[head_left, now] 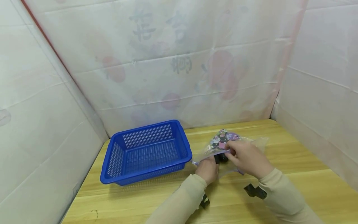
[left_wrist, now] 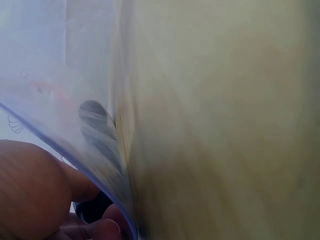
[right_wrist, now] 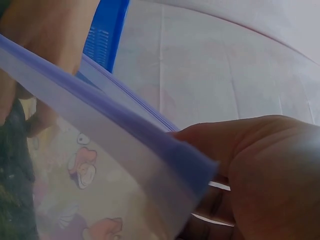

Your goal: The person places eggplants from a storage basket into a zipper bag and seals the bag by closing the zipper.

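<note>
A clear zip bag (head_left: 205,151) with a purple zip edge and printed cartoon figures lies open on the table. Inside it sits a dark, flower-patterned thing (head_left: 222,139), and a black rounded piece (head_left: 222,157) shows at the bag's mouth. My left hand (head_left: 207,169) reaches in through that mouth. In the left wrist view, its thumb and fingers (left_wrist: 32,192) curl about the black piece (left_wrist: 93,207), partly hidden by the zip edge. With thumb and fingers, my right hand (head_left: 249,157) pinches the zip edge (right_wrist: 187,162) and holds the mouth apart.
A blue plastic basket (head_left: 145,168) with slotted walls stands left of the bag, its near right corner close to the zip edge. Pale printed cloth (head_left: 173,77) hangs behind and at both sides of the wooden table (head_left: 134,202).
</note>
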`<state>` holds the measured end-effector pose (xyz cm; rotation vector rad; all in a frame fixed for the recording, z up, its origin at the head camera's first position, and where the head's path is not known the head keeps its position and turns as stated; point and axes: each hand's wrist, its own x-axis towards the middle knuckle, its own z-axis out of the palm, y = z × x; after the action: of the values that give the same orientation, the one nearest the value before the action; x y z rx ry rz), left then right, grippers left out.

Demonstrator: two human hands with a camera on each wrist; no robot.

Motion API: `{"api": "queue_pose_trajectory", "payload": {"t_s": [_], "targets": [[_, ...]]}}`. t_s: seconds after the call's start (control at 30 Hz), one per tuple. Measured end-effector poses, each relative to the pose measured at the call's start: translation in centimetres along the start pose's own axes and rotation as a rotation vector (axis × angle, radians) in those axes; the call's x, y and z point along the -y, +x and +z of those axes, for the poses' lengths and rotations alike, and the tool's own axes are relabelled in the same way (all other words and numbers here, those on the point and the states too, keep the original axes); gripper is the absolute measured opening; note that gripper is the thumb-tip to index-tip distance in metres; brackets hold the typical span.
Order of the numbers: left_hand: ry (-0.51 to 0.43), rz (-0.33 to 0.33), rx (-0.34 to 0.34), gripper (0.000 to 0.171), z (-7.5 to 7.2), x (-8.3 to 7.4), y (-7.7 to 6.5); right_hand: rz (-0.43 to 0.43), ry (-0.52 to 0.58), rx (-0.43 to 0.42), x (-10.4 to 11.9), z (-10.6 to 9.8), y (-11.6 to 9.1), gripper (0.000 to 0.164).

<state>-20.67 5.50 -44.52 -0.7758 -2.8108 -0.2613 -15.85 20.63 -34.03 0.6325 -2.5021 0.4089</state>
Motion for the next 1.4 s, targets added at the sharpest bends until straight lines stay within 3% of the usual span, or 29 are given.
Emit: {"api": "queue_pose_trajectory", "payload": {"t_s": [0.37,0.63,0.87,1.07,1.23,1.4], "targets": [[-0.029,-0.03,0.034,0.026,0.1,0.5,-0.2,-0.014,-0.007,0.019,0.2,0.1,0.1,0.015],[-0.246,-0.033,0.037,0.032,-1.1,0.5,-1.4,0.011,-0.006,0.026,0.0,0.0,0.0,0.013],[-0.449,-0.042,0.025,0.024,-3.7,1.3,-3.4,0.053,-0.015,0.045,-0.6,-0.5,-0.2,0.012],[-0.476,-0.05,-0.054,0.013,-5.7,2.8,-4.3,0.053,-0.011,0.026,-1.3,-0.8,-0.4,0.012],[-0.553,-0.06,-0.074,0.018,-5.9,3.6,-4.6,0.043,-0.015,0.003,-1.9,-1.1,-0.4,0.014],[-0.642,-0.13,-0.051,0.032,-5.6,3.8,-5.0,0.05,-0.017,0.024,-2.1,-1.4,-0.3,0.013]]}}
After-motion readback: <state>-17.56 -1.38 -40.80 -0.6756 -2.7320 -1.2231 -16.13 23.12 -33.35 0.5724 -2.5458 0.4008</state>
